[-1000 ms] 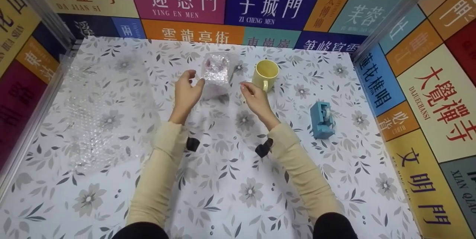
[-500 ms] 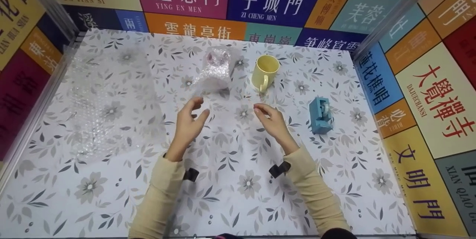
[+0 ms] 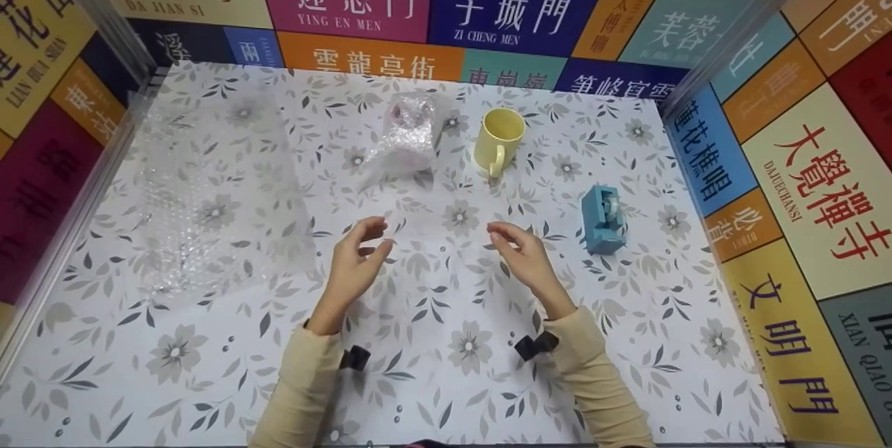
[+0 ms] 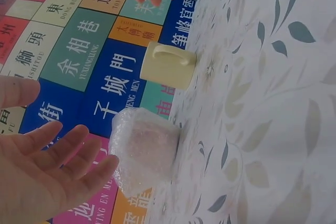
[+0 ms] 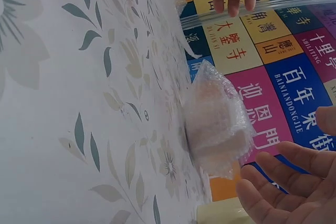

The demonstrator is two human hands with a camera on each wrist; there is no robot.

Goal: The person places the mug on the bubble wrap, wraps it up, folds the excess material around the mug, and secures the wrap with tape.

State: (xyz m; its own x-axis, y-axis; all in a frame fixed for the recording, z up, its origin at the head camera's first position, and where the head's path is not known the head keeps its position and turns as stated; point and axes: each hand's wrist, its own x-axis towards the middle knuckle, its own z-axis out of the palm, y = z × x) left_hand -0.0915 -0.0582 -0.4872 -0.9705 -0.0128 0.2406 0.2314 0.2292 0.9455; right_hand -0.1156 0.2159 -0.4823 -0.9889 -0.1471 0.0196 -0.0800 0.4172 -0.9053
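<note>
My left hand (image 3: 355, 263) hovers over the middle of the table with relaxed, slightly bent fingers and holds nothing. Level with it on the right is my right hand (image 3: 523, 256), also relaxed and bare of any object. Beyond them, toward the back, stands a bundle in bubble wrap (image 3: 410, 131), something pinkish showing faintly through the layers. To its right a yellow mug (image 3: 500, 141) stands upright, handle toward me. The left wrist view shows the mug (image 4: 168, 65) and the wrapped bundle (image 4: 144, 148) beyond my fingers; the bundle (image 5: 218, 121) also shows in the right wrist view.
A flat sheet of bubble wrap (image 3: 216, 211) covers much of the table's left side. At the right stands a blue tape dispenser (image 3: 603, 219) with a clear roll. Printed panels (image 3: 516, 9) wall in the back and sides of the flower-patterned table (image 3: 418, 392).
Both hands have drawn back toward me from beside the wrapped bundle and the mug, and moved a little farther apart. The bundle and mug stay standing at the back.
</note>
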